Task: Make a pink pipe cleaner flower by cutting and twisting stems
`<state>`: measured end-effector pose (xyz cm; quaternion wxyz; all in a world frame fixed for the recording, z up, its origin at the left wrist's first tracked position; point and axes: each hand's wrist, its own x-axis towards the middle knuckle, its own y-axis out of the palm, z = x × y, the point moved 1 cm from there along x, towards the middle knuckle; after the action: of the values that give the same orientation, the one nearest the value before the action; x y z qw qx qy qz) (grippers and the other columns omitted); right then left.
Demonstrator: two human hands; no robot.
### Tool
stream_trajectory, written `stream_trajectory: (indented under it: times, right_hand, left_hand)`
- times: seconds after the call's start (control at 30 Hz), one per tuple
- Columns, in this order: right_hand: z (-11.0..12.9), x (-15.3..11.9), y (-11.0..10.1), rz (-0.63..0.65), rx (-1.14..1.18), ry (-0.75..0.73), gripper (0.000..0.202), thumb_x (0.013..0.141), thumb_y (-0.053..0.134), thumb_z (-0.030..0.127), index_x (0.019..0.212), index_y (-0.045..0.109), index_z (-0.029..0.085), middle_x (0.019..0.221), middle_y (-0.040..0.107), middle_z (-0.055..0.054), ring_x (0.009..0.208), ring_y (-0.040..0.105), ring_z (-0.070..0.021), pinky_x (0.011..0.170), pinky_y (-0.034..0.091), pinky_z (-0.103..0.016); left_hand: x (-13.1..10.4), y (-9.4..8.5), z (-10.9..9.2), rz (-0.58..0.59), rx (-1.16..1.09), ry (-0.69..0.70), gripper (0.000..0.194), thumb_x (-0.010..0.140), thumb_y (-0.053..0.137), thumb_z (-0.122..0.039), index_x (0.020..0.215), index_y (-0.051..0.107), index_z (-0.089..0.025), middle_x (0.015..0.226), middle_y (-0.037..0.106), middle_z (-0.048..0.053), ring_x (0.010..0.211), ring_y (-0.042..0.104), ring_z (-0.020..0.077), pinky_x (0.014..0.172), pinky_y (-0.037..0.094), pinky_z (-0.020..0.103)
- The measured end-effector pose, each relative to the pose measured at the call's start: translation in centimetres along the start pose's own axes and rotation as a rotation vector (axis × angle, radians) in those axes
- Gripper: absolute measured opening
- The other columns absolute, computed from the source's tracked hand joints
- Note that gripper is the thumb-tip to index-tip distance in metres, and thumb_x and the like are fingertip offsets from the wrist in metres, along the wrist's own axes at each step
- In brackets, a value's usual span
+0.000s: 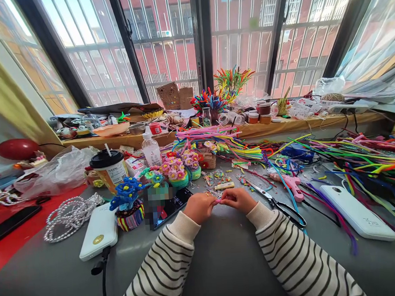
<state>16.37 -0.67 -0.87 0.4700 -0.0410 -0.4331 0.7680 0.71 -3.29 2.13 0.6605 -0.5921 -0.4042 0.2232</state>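
Between my two hands, at the middle of the grey table, is a small pink piece (pixel 218 201). My left hand (pixel 201 206) pinches its left end, fingers curled in. The fingertips of my right hand (pixel 238 200) close on its right end. A phone (pixel 174 206) with a lit screen lies just left of my left hand. Beyond my fingers sits a small cream-coloured stick (pixel 224 186) among bead-like bits. Scissors with black handles (pixel 290 211) lie right of my right hand, blades slanting away.
A blue flower pot (pixel 130 214), white power bank (pixel 99 234) and lidded cup (pixel 110 171) stand left. Pink flowers (pixel 174 168) are beyond my left hand. On the right are a pink glue gun (pixel 292 184), another white device (pixel 358 212) and many pipe cleaners (pixel 368 160).
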Motion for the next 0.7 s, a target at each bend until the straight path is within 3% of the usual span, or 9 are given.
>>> stream_trajectory:
  times: [0.23,0.4,0.57,0.7]
  right_hand:
    - [0.0,-0.2,0.6,-0.019,-0.316,-0.124,0.027,0.073,0.038,0.039,0.071,0.055,0.018,0.056,0.055,0.0,0.051,0.046,-0.0067,0.048,0.028,-0.017]
    - [0.9,0.1,0.7,-0.044,-0.496,-0.183,0.028,0.075,0.034,0.037,0.071,0.056,0.02,0.062,0.059,-0.001,0.058,0.051,-0.0081,0.052,0.029,-0.018]
    - [1.6,0.4,0.8,-0.069,-0.542,-0.221,0.027,0.076,0.034,0.036,0.071,0.056,0.02,0.064,0.06,-0.001,0.061,0.052,-0.0083,0.054,0.03,-0.018]
    - [1.0,0.3,0.6,-0.142,-0.481,-0.172,0.024,0.075,0.036,0.035,0.073,0.056,0.021,0.067,0.061,0.0,0.063,0.053,-0.0087,0.054,0.031,-0.018]
  left_hand:
    - [0.8,-0.2,1.1,0.433,-0.689,-0.222,0.04,0.069,0.03,-0.045,0.06,0.054,-0.013,0.039,0.041,-0.004,0.036,0.037,0.0052,0.039,0.028,0.017]
    - [1.2,0.2,2.5,0.626,-1.034,-0.289,0.04,0.061,0.04,-0.049,0.056,0.05,-0.011,0.038,0.036,-0.006,0.032,0.031,0.0033,0.034,0.024,0.017]
    - [1.0,0.2,3.3,0.614,-1.011,-0.293,0.041,0.06,0.041,-0.05,0.059,0.052,-0.011,0.04,0.037,-0.005,0.032,0.031,0.0029,0.034,0.023,0.016]
    - [0.5,-0.1,2.6,0.471,-0.954,-0.272,0.043,0.063,0.037,-0.049,0.07,0.056,-0.011,0.048,0.045,-0.003,0.038,0.037,0.0044,0.037,0.027,0.017]
